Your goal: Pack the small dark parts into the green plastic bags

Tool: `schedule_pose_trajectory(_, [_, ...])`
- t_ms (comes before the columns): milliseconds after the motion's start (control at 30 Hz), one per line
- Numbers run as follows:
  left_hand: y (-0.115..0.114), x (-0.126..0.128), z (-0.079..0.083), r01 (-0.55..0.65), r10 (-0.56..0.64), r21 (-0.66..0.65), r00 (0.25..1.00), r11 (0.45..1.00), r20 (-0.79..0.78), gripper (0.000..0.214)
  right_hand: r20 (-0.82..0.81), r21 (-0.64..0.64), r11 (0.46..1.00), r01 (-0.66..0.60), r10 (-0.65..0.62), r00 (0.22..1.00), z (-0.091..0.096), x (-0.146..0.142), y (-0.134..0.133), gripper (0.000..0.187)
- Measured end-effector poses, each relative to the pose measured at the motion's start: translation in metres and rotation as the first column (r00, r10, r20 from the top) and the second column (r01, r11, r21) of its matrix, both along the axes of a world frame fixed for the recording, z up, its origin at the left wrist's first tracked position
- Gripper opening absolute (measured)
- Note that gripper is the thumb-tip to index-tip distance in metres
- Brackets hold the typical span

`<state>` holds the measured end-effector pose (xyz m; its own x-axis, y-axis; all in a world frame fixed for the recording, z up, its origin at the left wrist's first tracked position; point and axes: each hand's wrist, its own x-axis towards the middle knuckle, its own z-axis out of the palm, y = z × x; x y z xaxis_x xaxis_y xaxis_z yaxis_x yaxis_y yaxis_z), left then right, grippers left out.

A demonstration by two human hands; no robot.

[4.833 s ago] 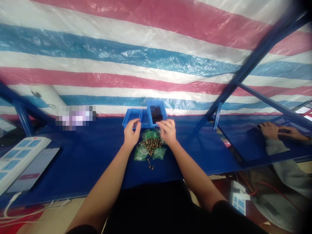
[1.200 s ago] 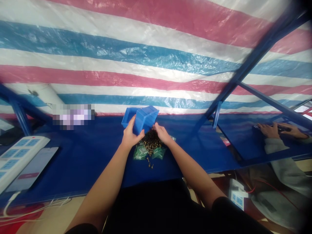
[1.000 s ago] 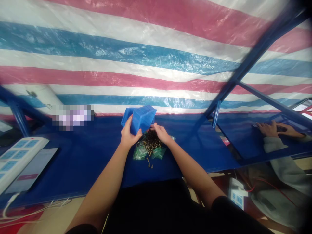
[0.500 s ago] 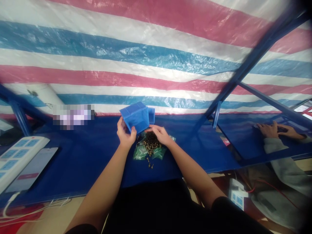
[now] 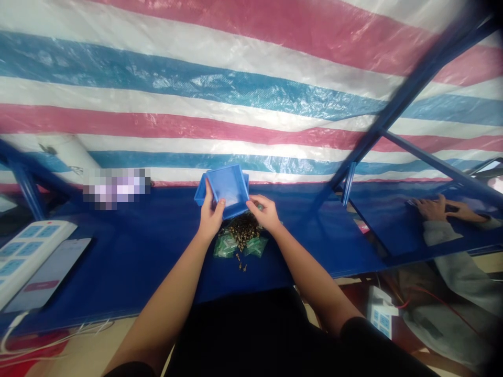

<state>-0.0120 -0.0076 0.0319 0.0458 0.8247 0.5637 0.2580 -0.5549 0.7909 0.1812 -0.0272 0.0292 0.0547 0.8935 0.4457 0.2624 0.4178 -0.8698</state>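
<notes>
Head camera, looking down on a long table covered in dark blue sheeting (image 5: 118, 251): the person's left hand (image 5: 210, 219) grips a blue plastic bin (image 5: 228, 189) by its near left side, with the thumb on the inner face and the fingers behind the wall. The grip is narrow, closed on the wall alone. The bin is held up off the table and tilted, its open side facing the camera. The right hand (image 5: 264, 213) is partly open, with its fingertips (image 5: 251, 201) at or just beside the bin's lower right corner; whether they bear on it cannot be told. The rim of a second blue bin (image 5: 200, 195) shows just behind the first on the left.

Directly below the held bin sits a heap of small brass fittings (image 5: 243, 229), lying on small green-tinted plastic bags (image 5: 226, 246). Two loose brass pieces (image 5: 240, 267) lie on the sheeting just in front. To the left are a white power strip (image 5: 27, 251) and a phone (image 5: 47, 272). A pixelated patch (image 5: 116, 187) sits at the table's far edge, against a striped red, white and blue tarpaulin (image 5: 236, 78). Far right, beyond a blue metal frame (image 5: 416, 84), a co-worker's hands (image 5: 432, 208) rest on a dark surface, with a grey sleeve (image 5: 440, 233) below them.
</notes>
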Motion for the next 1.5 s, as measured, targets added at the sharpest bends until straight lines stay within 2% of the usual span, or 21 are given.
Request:
schedule_pose_trajectory(100, [0.000,0.002,-0.001,0.127,-0.128,-0.038,0.991,0.991,-0.034,0.073,0.015,-0.019,0.994,0.108,-0.108,0.994,-0.002,0.003,0.002,0.038])
schedule_pose_trajectory(167, [0.002,0.000,-0.002,0.123,-0.124,-0.014,0.991,0.992,-0.057,0.066,-0.017,-0.099,0.974,0.202,-0.205,0.979,-0.003,0.008,0.006,0.044])
schedule_pose_trajectory(200, [0.004,-0.002,-0.002,0.077,-0.076,0.014,0.995,0.997,-0.072,0.060,-0.030,-0.144,0.959,0.243,-0.249,0.968,-0.003,0.012,0.008,0.048])
schedule_pose_trajectory(267, [0.009,-0.008,-0.004,-0.097,0.106,0.083,0.988,0.992,-0.115,0.050,-0.035,-0.199,0.923,0.328,-0.342,0.939,-0.002,0.024,0.014,0.054])
schedule_pose_trajectory(333, [0.016,-0.017,-0.007,-0.315,0.341,0.155,0.920,0.936,-0.194,0.042,0.024,-0.184,0.885,0.428,-0.431,0.902,-0.002,0.038,0.020,0.053])
schedule_pose_trajectory(367, [0.020,-0.021,-0.009,-0.382,0.413,0.166,0.877,0.909,-0.246,0.040,0.080,-0.142,0.864,0.483,-0.476,0.876,-0.003,0.045,0.022,0.050])
schedule_pose_trajectory(433, [0.027,-0.027,-0.015,-0.478,0.499,0.147,0.800,0.866,-0.333,0.039,0.219,-0.042,0.824,0.565,-0.544,0.810,-0.006,0.055,0.026,0.043])
schedule_pose_trajectory(500, [0.031,-0.028,-0.021,-0.511,0.499,0.087,0.764,0.855,-0.409,0.038,0.355,0.008,0.808,0.589,-0.553,0.754,-0.011,0.059,0.030,0.037])
schedule_pose_trajectory(600, [0.033,-0.026,-0.028,-0.487,0.433,-0.005,0.782,0.873,-0.449,0.038,0.463,-0.002,0.805,0.593,-0.525,0.714,-0.019,0.059,0.033,0.032])
schedule_pose_trajectory(667, [0.032,-0.024,-0.029,-0.470,0.408,-0.025,0.790,0.882,-0.458,0.035,0.466,-0.027,0.814,0.580,-0.503,0.728,-0.023,0.058,0.035,0.033])
schedule_pose_trajectory(833, [0.034,-0.028,-0.028,-0.457,0.396,-0.010,0.780,0.889,-0.485,0.028,0.274,-0.185,0.871,0.454,-0.398,0.875,-0.027,0.059,0.039,0.045])
schedule_pose_trajectory(900, [0.038,-0.032,-0.030,-0.430,0.390,0.021,0.797,0.903,-0.461,0.028,0.207,-0.212,0.886,0.412,-0.371,0.905,-0.026,0.059,0.040,0.051])
schedule_pose_trajectory(1067, [0.044,-0.035,-0.035,-0.321,0.308,0.056,0.824,0.945,-0.475,0.029,0.337,-0.054,0.920,0.389,-0.350,0.874,-0.024,0.053,0.036,0.051])
schedule_pose_trajectory(1167, [0.038,-0.031,-0.030,-0.294,0.281,0.057,0.816,0.954,-0.505,0.030,0.382,-0.056,0.937,0.344,-0.298,0.875,-0.024,0.051,0.034,0.049])
schedule_pose_trajectory(1233, [0.030,-0.027,-0.024,-0.361,0.354,0.081,0.802,0.929,-0.481,0.034,0.387,-0.079,0.941,0.329,-0.275,0.880,-0.025,0.051,0.034,0.047])
schedule_pose_trajectory(1300, [0.021,-0.022,-0.016,-0.520,0.536,0.161,0.738,0.839,-0.409,0.038,0.386,-0.094,0.941,0.327,-0.268,0.883,-0.026,0.051,0.034,0.047])
schedule_pose_trajectory(1333, [0.017,-0.019,-0.013,-0.542,0.571,0.191,0.729,0.818,-0.377,0.035,0.385,-0.100,0.940,0.325,-0.265,0.884,-0.026,0.051,0.035,0.047])
schedule_pose_trajectory(1367, [0.014,-0.017,-0.010,-0.522,0.562,0.212,0.750,0.827,-0.349,0.028,0.384,-0.107,0.941,0.321,-0.259,0.886,-0.027,0.051,0.035,0.046])
schedule_pose_trajectory(1400, [0.012,-0.014,-0.008,-0.424,0.475,0.217,0.806,0.879,-0.352,0.024,0.385,-0.113,0.942,0.317,-0.253,0.888,-0.027,0.051,0.035,0.046])
schedule_pose_trajectory(1467, [0.009,-0.009,-0.007,-0.119,0.179,0.168,0.896,0.978,-0.406,0.027,0.385,-0.121,0.942,0.314,-0.247,0.889,-0.027,0.050,0.034,0.045])
schedule_pose_trajectory(1500, [0.008,-0.007,-0.007,0.029,0.027,0.121,0.899,0.992,-0.437,0.029,0.384,-0.123,0.941,0.315,-0.248,0.890,-0.027,0.049,0.034,0.045])
